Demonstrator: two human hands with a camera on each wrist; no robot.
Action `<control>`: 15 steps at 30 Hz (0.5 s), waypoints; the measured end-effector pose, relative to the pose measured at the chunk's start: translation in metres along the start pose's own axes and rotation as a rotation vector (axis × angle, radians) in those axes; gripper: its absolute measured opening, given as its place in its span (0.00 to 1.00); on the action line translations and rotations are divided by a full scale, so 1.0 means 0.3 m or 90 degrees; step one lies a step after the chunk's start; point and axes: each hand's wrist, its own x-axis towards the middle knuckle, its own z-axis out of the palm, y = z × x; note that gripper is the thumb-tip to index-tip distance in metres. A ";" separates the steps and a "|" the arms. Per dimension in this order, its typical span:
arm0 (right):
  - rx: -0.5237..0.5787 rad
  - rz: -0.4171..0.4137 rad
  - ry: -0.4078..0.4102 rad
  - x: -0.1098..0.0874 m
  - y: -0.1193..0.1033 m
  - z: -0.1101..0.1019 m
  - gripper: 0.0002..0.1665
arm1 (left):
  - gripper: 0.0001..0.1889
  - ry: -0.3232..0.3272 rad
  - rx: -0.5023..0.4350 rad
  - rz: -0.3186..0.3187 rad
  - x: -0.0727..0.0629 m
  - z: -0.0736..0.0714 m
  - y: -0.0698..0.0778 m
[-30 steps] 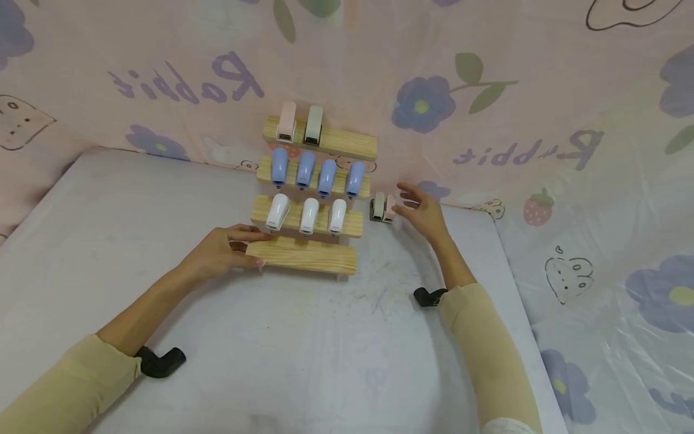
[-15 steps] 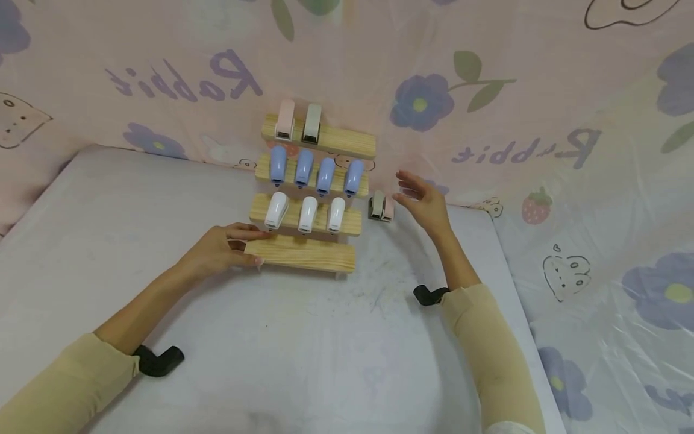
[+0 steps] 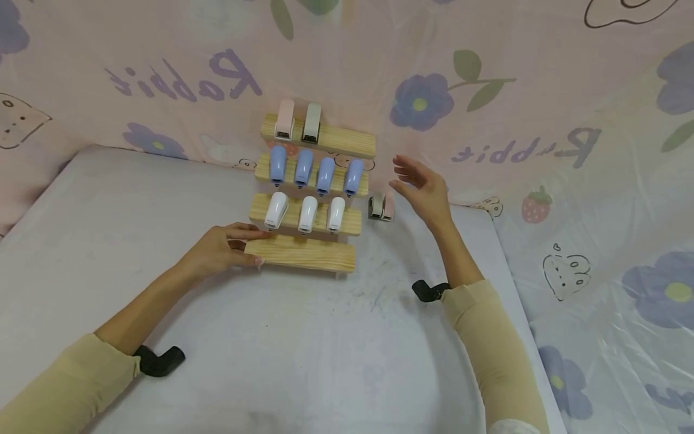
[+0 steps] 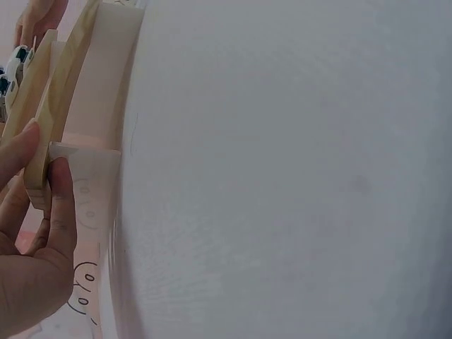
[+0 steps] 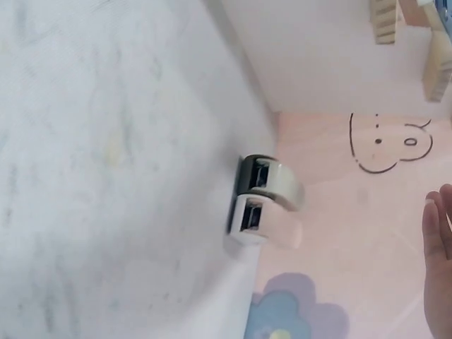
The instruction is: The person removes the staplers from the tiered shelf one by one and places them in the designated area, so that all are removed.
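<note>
My left hand (image 3: 214,256) grips the left end of the lowest plank (image 3: 303,256) of a tiered wooden rack, thumb on one face and fingers on the other in the left wrist view. The upper planks bear small staplers: a pink stapler (image 3: 284,119) and a grey-green stapler (image 3: 311,123) on top, several blue staplers (image 3: 326,176) below, then three white staplers (image 3: 308,214). The lowest plank bears none. My right hand (image 3: 425,190) hovers with relaxed fingers, holding nothing, near another grey-green stapler (image 5: 286,185) and pink stapler (image 5: 275,226) standing side by side on the table.
The white table (image 3: 303,361) meets a patterned curtain (image 3: 347,60) just behind the rack. A black curved piece (image 3: 161,361) sticks out at the left sleeve, and a similar black piece (image 3: 430,291) at the right one.
My right hand has lifted up and away from the pink and grey-green staplers on the table. My left hand keeps its grip on the lowest plank.
</note>
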 end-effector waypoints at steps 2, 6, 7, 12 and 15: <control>0.000 -0.012 -0.004 0.007 -0.019 0.010 0.30 | 0.32 0.001 0.001 0.001 0.001 -0.001 -0.002; -0.003 -0.040 0.002 0.022 -0.062 0.036 0.28 | 0.31 0.002 0.007 0.003 0.002 -0.001 -0.005; -0.005 -0.049 0.005 0.026 -0.075 0.042 0.27 | 0.31 0.002 0.007 0.005 0.002 0.000 -0.005; -0.013 -0.066 0.015 0.047 -0.144 0.072 0.25 | 0.32 0.002 0.015 0.003 0.003 0.000 -0.004; -0.007 -0.063 0.005 0.059 -0.177 0.086 0.25 | 0.32 0.001 0.018 -0.001 0.002 0.001 -0.003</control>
